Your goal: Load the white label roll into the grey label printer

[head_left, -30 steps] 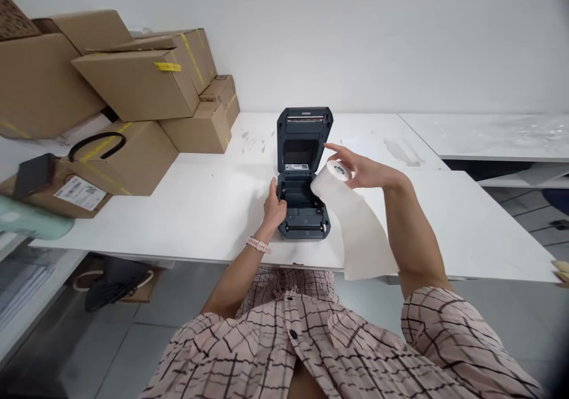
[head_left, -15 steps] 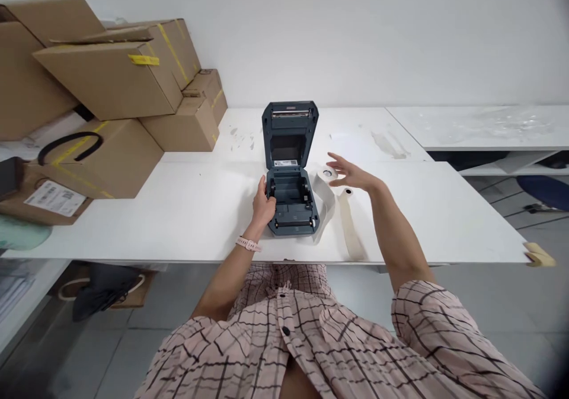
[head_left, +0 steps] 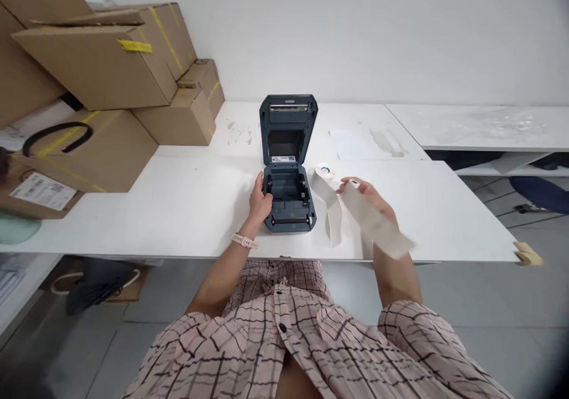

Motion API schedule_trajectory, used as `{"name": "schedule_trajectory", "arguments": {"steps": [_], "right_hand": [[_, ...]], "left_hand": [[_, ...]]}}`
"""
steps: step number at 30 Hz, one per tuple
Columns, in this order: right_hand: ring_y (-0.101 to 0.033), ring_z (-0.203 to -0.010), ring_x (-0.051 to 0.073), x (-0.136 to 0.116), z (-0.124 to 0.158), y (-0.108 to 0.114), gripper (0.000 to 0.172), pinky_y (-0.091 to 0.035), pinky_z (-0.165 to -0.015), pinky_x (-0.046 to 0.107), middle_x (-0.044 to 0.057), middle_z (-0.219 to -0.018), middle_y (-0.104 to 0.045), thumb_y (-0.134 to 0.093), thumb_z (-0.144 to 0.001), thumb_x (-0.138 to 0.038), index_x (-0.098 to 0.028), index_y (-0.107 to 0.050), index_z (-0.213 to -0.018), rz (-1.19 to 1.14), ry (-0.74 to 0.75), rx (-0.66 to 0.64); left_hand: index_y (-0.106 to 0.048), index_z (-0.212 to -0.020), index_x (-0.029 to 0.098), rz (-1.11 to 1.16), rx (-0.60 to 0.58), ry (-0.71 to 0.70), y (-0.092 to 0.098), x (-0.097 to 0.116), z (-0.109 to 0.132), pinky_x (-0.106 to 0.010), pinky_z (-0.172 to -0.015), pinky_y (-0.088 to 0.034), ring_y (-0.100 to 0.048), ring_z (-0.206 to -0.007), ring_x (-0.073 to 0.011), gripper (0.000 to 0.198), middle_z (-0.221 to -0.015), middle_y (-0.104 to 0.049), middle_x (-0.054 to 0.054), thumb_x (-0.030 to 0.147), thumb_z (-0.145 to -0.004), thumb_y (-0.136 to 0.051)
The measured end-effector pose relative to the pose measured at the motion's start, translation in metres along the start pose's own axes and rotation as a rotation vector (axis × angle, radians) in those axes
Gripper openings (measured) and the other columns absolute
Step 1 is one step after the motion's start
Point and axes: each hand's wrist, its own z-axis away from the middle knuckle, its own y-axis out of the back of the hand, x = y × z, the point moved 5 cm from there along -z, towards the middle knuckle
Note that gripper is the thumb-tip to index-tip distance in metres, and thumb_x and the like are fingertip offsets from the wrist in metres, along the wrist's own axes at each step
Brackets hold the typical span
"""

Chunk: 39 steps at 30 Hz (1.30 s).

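A dark grey label printer (head_left: 290,212) sits on the white table with its lid (head_left: 288,120) raised and its inner bay showing. My left hand (head_left: 259,202) holds the printer's left side, the thumb over the rim. In my right hand (head_left: 377,198) is a small paper roll (head_left: 377,221) with a dark core, its loose off-white strip hanging toward me across my forearm. Between that hand and the printer lies a white label roll (head_left: 326,192), its strip unwound toward the front edge.
Cardboard boxes (head_left: 111,73) with yellow tape are stacked at the left. A sheet of paper (head_left: 349,144) lies toward the back. At the right, a tan piece (head_left: 528,254) is fixed to the table corner, and a dark blue seat (head_left: 540,192) stands beyond.
My right hand has closed on the small paper roll and lifted it off the table, its strip swinging right. My left hand stays on the printer.
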Motion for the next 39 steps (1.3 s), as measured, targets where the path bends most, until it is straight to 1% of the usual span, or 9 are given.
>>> {"name": "schedule_trajectory", "arguments": {"steps": [3,7,11,14,17,20,26,30,39], "right_hand": [[-0.074,-0.092,0.026,-0.063,0.011,-0.009,0.051,-0.061,-0.084,0.041,0.004,-0.092,-0.077,-0.081,-0.076,-0.059,-0.034,-0.068,-0.119,-0.003,0.230,0.037],[-0.072,-0.100,0.026,-0.124,-0.013,-0.077,0.049,-0.057,-0.087,0.040,0.007,-0.111,-0.079,-0.079,-0.083,-0.050,-0.027,-0.070,-0.126,0.260,0.343,-0.294],[-0.071,-0.108,0.031,-0.117,-0.061,-0.144,0.044,-0.052,-0.092,0.039,0.010,-0.125,-0.076,-0.071,-0.088,-0.032,-0.021,-0.069,-0.131,0.816,0.322,-0.352],[-0.071,-0.112,0.034,-0.091,-0.079,-0.171,0.046,-0.051,-0.090,0.037,0.011,-0.127,-0.076,-0.069,-0.088,-0.025,-0.020,-0.067,-0.135,1.104,0.234,-0.436],[-0.071,-0.115,0.034,-0.079,-0.077,-0.178,0.047,-0.053,-0.092,0.039,0.012,-0.128,-0.076,-0.065,-0.091,-0.022,-0.020,-0.065,-0.138,1.175,0.226,-0.473],[-0.069,-0.123,0.032,-0.080,-0.060,-0.172,0.044,-0.054,-0.101,0.043,0.011,-0.136,-0.072,-0.055,-0.096,-0.017,-0.019,-0.064,-0.139,1.100,0.283,-0.402],[-0.064,-0.133,0.030,-0.077,0.011,-0.166,0.038,-0.055,-0.109,0.049,0.013,-0.142,-0.069,-0.043,-0.106,-0.028,-0.016,-0.068,-0.134,0.900,0.387,-0.306],[-0.055,-0.145,0.031,-0.063,0.044,-0.175,0.040,-0.048,-0.120,0.054,0.014,-0.151,-0.061,-0.043,-0.107,-0.029,-0.018,-0.067,-0.136,0.872,0.425,-0.144],[-0.055,-0.145,0.031,-0.057,0.055,-0.187,0.040,-0.049,-0.119,0.057,0.013,-0.151,-0.062,-0.042,-0.107,-0.029,-0.020,-0.067,-0.137,0.819,0.422,-0.009]], "left_hand": [[-0.033,-0.162,0.028,0.002,-0.001,0.039,-0.001,0.001,0.000,-0.048,-0.123,-0.041,-0.045,-0.152,-0.0262,0.086,-0.167,-0.043,-0.008,0.009,-0.081,-0.055],[-0.036,-0.160,0.029,0.024,0.031,0.018,-0.002,0.002,-0.004,-0.049,-0.125,-0.040,-0.046,-0.151,-0.0263,0.087,-0.162,-0.051,-0.005,0.007,-0.078,-0.056],[-0.035,-0.161,0.026,0.054,0.039,0.037,-0.004,-0.001,-0.006,-0.047,-0.125,-0.040,-0.045,-0.152,-0.0274,0.088,-0.163,-0.049,-0.007,0.005,-0.077,-0.055],[-0.035,-0.161,0.026,0.058,0.041,0.023,-0.006,-0.001,-0.006,-0.047,-0.125,-0.039,-0.046,-0.151,-0.0275,0.089,-0.160,-0.053,-0.006,0.005,-0.077,-0.055],[-0.037,-0.160,0.025,0.055,0.046,-0.004,-0.006,-0.001,-0.007,-0.046,-0.126,-0.038,-0.048,-0.150,-0.0266,0.089,-0.158,-0.055,-0.006,0.004,-0.076,-0.054],[-0.038,-0.159,0.020,0.039,0.063,-0.012,-0.005,0.000,-0.005,-0.046,-0.127,-0.037,-0.048,-0.150,-0.0264,0.087,-0.160,-0.052,-0.011,0.003,-0.075,-0.053],[-0.042,-0.157,0.027,0.057,0.034,0.026,-0.003,0.006,0.001,-0.046,-0.124,-0.040,-0.043,-0.153,-0.0283,0.081,-0.163,-0.049,-0.008,0.009,-0.080,-0.058],[-0.043,-0.156,0.026,0.070,0.045,0.015,-0.004,0.010,0.002,-0.045,-0.124,-0.038,-0.044,-0.151,-0.0298,0.079,-0.162,-0.049,-0.010,0.016,-0.081,-0.066],[-0.041,-0.155,0.023,0.061,0.052,0.003,-0.004,0.011,0.001,-0.043,-0.127,-0.034,-0.042,-0.153,-0.0267,0.076,-0.164,-0.046,-0.012,0.018,-0.084,-0.067]]}}
